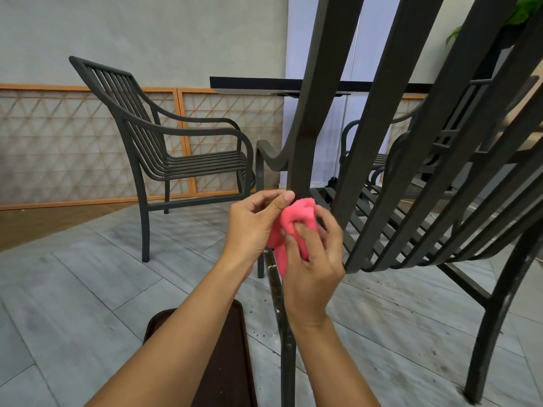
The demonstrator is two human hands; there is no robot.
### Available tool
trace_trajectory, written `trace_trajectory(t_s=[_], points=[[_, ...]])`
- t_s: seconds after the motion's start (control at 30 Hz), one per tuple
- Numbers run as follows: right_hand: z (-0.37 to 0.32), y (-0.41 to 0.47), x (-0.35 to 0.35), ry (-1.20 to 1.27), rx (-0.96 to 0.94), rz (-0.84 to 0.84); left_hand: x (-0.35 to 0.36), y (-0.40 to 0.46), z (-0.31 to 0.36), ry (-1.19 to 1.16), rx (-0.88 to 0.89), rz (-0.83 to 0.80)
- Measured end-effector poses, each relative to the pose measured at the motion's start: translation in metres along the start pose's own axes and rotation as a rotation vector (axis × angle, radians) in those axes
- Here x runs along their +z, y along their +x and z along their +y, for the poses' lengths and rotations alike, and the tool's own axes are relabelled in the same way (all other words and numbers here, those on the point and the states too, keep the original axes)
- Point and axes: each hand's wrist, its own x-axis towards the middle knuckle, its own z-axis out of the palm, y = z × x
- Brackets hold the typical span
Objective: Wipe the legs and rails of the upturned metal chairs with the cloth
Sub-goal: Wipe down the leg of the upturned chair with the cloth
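A bunched pink cloth (298,223) sits between both hands at the centre of the view. My left hand (254,223) pinches its upper left side with curled fingers. My right hand (313,261) grips its lower right part. The cloth lies against a dark metal chair (411,177) that fills the right half of the view, close to a thick upright bar (302,160). A scuffed, dirty leg (283,327) of that chair runs down below my right hand.
Another dark metal chair (164,148) stands upright on the grey tiled floor (88,289) at left. A dark table top (264,82) is behind, with a lattice screen along the wall. A dark brown tray-like object (223,362) lies under my left forearm. Dirt specks dot the floor at right.
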Motion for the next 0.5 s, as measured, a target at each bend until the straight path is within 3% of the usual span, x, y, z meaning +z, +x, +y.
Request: trace_trajectory(t_s=[0.23, 0.5], points=[[0.011, -0.021, -0.002, -0.143, -0.107, -0.128, -0.003, 0.001, -0.004, 0.024, 0.053, -0.023], [0.018, -0.028, -0.005, -0.136, -0.079, -0.131, -0.002, 0.002, -0.008, 0.038, 0.076, 0.009]])
